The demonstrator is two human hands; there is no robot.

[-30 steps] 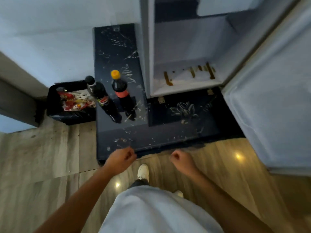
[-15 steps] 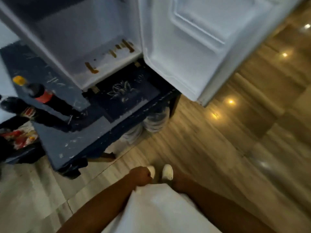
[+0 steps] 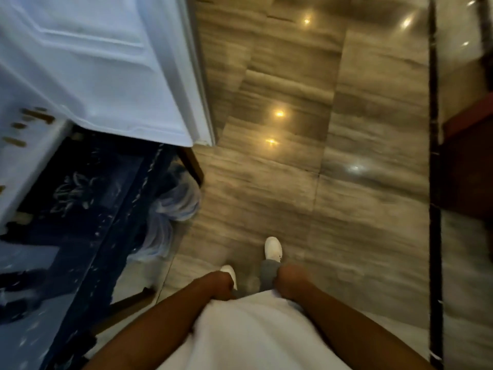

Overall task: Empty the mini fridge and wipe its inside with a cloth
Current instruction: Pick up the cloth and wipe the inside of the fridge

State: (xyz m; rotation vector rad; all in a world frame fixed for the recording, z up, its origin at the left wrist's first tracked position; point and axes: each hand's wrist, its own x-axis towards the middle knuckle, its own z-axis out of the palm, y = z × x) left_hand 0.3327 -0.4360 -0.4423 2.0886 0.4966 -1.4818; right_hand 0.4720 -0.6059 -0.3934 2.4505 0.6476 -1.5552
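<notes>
The white mini fridge's open door (image 3: 106, 76) fills the upper left of the head view. A strip of the fridge floor (image 3: 24, 145) with brown stains shows at the left edge. My left hand (image 3: 220, 285) is a closed fist held low in front of my white shirt. My right hand (image 3: 289, 281) is also closed and holds nothing. Both hands are well away from the fridge. No cloth is in sight, and the bottles are only a dark blur at the far left.
The fridge stands on a dark blue scratched table (image 3: 80, 222). Clear plastic containers (image 3: 170, 206) sit under the table's right end. Glossy wood-look floor tiles (image 3: 333, 182) spread to the right. A dark strip (image 3: 434, 182) and a reddish-brown piece of furniture (image 3: 469, 161) border the right side.
My view has swung right, away from the fridge interior and the two bottles toward the open floor. Both fists have dropped close to my body. My feet have shifted right.
</notes>
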